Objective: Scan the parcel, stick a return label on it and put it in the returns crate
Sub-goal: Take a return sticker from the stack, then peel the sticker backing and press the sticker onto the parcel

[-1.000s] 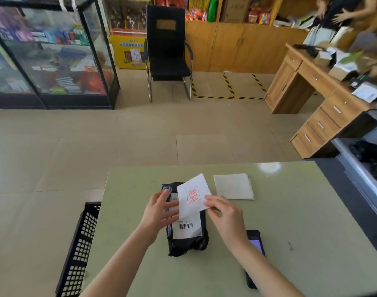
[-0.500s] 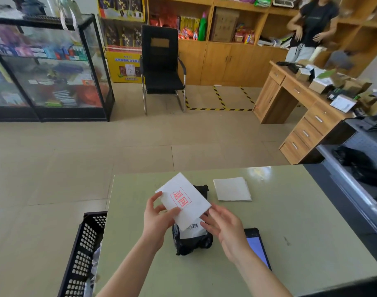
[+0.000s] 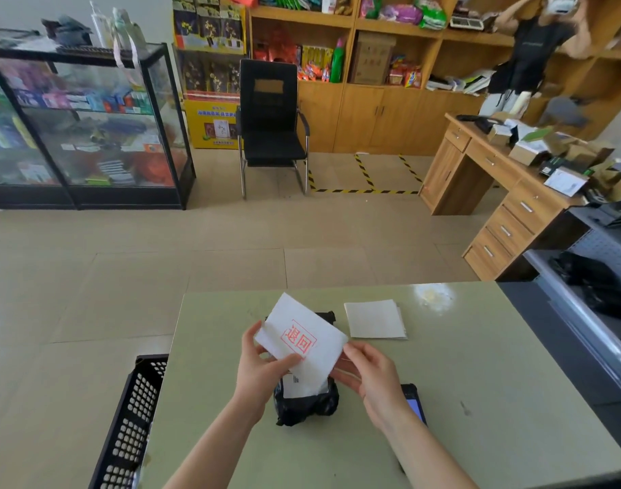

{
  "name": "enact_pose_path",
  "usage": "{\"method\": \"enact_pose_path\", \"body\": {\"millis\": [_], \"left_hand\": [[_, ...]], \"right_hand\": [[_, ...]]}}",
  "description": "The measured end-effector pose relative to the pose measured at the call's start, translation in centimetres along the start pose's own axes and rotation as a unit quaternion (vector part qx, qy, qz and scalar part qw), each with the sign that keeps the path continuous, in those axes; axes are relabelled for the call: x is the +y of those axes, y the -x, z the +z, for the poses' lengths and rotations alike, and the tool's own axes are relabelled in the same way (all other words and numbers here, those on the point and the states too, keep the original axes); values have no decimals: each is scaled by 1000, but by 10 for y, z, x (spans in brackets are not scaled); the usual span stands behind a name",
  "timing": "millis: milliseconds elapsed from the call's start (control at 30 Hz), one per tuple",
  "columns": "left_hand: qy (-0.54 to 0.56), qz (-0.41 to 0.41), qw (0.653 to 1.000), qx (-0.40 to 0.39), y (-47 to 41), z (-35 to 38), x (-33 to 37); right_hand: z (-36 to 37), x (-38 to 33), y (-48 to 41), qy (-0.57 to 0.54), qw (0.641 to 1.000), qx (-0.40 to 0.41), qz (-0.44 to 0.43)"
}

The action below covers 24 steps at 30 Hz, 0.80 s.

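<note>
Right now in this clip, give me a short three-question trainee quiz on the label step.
1. True or false: the return label is already stuck flat on the black parcel.
2. Which hands hold the label? A) left only B) right only C) both
3. Fill in: the black crate stands off the table's ____ edge, as the person sees it.

Key: 1. False: it is held above the parcel. 2. C: the left hand and the right hand each pinch a side. 3. Left.
</note>
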<state>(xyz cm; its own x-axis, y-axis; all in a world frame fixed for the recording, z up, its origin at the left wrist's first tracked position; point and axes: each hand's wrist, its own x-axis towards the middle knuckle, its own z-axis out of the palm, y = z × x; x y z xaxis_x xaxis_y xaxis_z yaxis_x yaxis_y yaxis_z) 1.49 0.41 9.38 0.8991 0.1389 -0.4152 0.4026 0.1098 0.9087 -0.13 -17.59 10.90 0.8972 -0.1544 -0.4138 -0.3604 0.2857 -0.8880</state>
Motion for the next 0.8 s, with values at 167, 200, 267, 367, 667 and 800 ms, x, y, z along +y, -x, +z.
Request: {"method": "enact_pose_path", "body": {"millis": [167,200,267,367,667,800], "left_hand": [[-169,150,972,57,12,13,3],[-171,167,971,20,16,17,5],[-163,168,971,-47,25,27,10],[-143,163,974,-73,34,39,13],[-134,139,978,-74,38,42,10],[-125,128,981,-68,37,43,10]], "right_hand": [[-5,-1,4,73,997,-16,-30],[-5,-2,5,84,996,-22,-36],[-4,-2,8,106,992,-34,-52],[-3,0,10,120,989,-45,-71],[-4,5,9,177,978,-29,-109],[-3,5,8,176,978,-22,-111]]}}
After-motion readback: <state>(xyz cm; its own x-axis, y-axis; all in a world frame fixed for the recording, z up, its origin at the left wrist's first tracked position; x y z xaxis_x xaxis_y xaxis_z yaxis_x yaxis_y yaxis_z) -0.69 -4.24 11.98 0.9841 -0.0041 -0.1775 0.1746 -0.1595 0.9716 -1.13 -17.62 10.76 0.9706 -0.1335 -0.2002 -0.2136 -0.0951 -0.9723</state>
